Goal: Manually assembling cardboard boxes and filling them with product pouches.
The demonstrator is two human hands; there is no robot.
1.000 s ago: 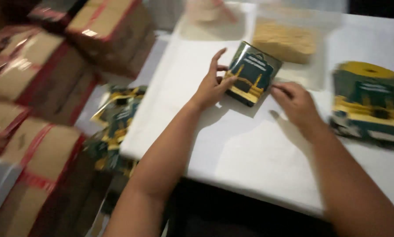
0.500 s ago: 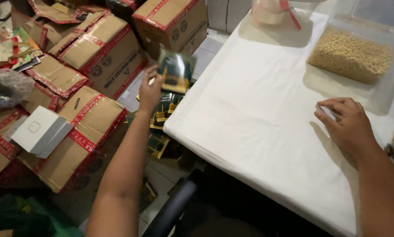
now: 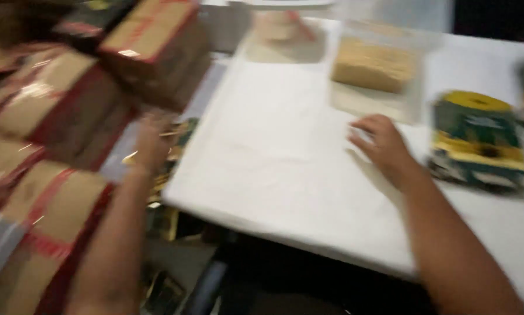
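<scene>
The picture is motion-blurred. My left hand [image 3: 151, 143] hangs past the table's left edge, over a loose pile of green and yellow pouches [image 3: 174, 137] on the floor. The blur hides whether it holds anything. My right hand [image 3: 381, 146] rests on the white tablecloth [image 3: 273, 151], fingers slightly curled and nothing visible in them. It is left of a stack of green and yellow pouches [image 3: 478, 140] and just in front of a clear tub of tan pellets [image 3: 373, 64].
Cardboard boxes with red tape [image 3: 51, 116] are stacked closely along the left, on the floor. A clear bag with a red tie [image 3: 282, 26] sits at the table's far end. A dark chair [image 3: 209, 286] stands below the table's near edge.
My left hand carried a green pouch from the table out to the left and has dropped low over the floor pile; the pouch is no longer seen raised. My right hand stayed on the cloth.
</scene>
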